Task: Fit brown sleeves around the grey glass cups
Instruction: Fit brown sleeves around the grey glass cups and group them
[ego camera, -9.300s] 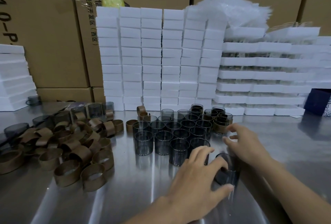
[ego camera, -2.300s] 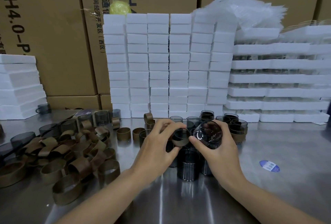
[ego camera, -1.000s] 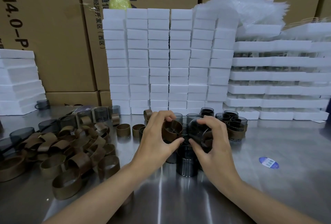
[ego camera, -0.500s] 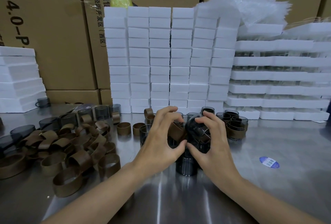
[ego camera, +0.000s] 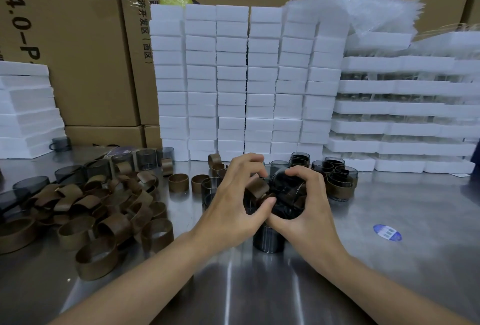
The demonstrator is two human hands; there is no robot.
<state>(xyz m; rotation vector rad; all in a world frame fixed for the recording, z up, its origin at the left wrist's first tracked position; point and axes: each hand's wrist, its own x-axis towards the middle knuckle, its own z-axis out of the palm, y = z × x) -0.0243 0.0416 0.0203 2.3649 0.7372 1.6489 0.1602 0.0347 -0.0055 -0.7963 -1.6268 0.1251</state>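
Above the middle of the steel table, my right hand (ego camera: pixel 304 205) grips a grey glass cup (ego camera: pixel 285 189) tilted on its side. My left hand (ego camera: pixel 233 202) pinches a brown sleeve (ego camera: pixel 257 187) against the cup's left end; the sleeve sits partly over the cup. The two hands touch at the thumbs. Beneath them stand several bare grey cups (ego camera: pixel 267 240), mostly hidden by my hands. Cups wearing brown sleeves (ego camera: pixel 337 187) stand just to the right.
A heap of loose brown sleeves (ego camera: pixel 98 210) covers the table's left, with grey cups (ego camera: pixel 145 158) behind it. White foam blocks (ego camera: pixel 233 83) and foam trays (ego camera: pixel 402 127) are stacked along the back before cardboard boxes. A blue sticker (ego camera: pixel 387 232) lies at right.
My hands have closed together: the brown sleeve has moved from beside the cup onto its end. The cup has tipped further onto its side. Earlier my hands were low over the cup rows.
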